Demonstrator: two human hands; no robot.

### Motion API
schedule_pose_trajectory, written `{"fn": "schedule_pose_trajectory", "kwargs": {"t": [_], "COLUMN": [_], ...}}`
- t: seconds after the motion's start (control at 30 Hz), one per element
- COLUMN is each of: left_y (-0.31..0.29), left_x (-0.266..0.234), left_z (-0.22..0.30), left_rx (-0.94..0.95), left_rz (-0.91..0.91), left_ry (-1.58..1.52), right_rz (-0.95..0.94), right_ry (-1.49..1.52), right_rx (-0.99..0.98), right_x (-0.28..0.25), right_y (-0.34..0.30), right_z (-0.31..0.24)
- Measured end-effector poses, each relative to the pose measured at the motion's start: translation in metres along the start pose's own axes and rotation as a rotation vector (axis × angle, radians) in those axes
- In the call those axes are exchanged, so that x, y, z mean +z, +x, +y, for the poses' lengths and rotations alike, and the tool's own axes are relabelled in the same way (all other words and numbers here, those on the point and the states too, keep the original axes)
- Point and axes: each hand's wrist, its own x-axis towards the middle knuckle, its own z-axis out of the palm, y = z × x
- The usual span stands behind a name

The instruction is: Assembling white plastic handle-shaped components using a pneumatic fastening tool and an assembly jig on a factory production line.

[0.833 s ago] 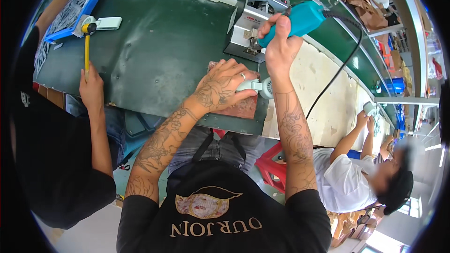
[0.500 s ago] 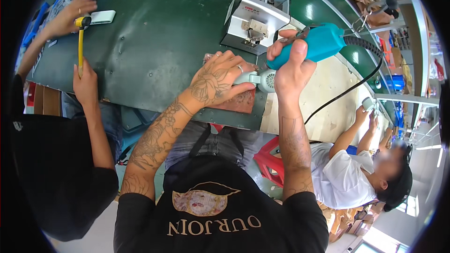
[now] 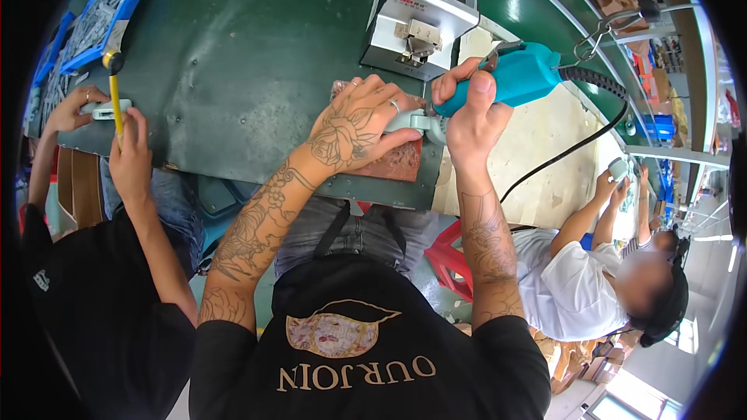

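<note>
Under my left hand (image 3: 359,118) lies a small pale-green handheld fan (image 3: 418,122), gripped between the thumb and fingers. The fan rests on a reddish-brown pad (image 3: 403,165) at the bench's near edge. My right hand (image 3: 473,120) is wrapped round a teal electric screwdriver (image 3: 523,78), its thumb along the body. The screwdriver's nose points left and down toward the fan's hinge; the bit is hidden by my fingers. Part of the fan's round head is behind my right hand.
A grey box-shaped machine (image 3: 420,19) stands beyond my hands. The screwdriver's black cable (image 3: 572,149) loops on the right, below a metal hook (image 3: 597,40). At left a co-worker holds a yellow-handled hammer (image 3: 117,97) and a white part (image 3: 105,111), near blue trays (image 3: 128,12).
The screwdriver and my right hand have shifted slightly left and now cover more of the fan's head. The co-worker's far hand has come down onto the white part; the hammer has moved left and down.
</note>
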Motion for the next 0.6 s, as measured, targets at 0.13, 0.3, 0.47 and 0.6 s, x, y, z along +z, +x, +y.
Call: {"fn": "schedule_pose_trajectory", "kwargs": {"t": [0.13,0.3,0.47,0.6], "left_y": [0.001,0.001,-0.002,-0.004], "left_x": [-0.005,-0.005,-0.003,-0.007], "left_z": [0.003,0.003,0.003,0.005], "left_rx": [0.004,-0.014,-0.029,-0.03], "left_rz": [0.003,-0.025,-0.006,0.037], "left_ry": [0.052,0.032,0.004,-0.007], "right_rz": [0.02,0.027,0.004,0.068], "right_ry": [-0.054,-0.042,-0.13,-0.074], "right_rx": [0.044,0.057,0.095,-0.159], "right_x": [0.003,0.005,0.013,0.028], "right_y": [0.001,0.002,0.016,0.051], "right_z": [-0.001,-0.002,-0.017,-0.008]}}
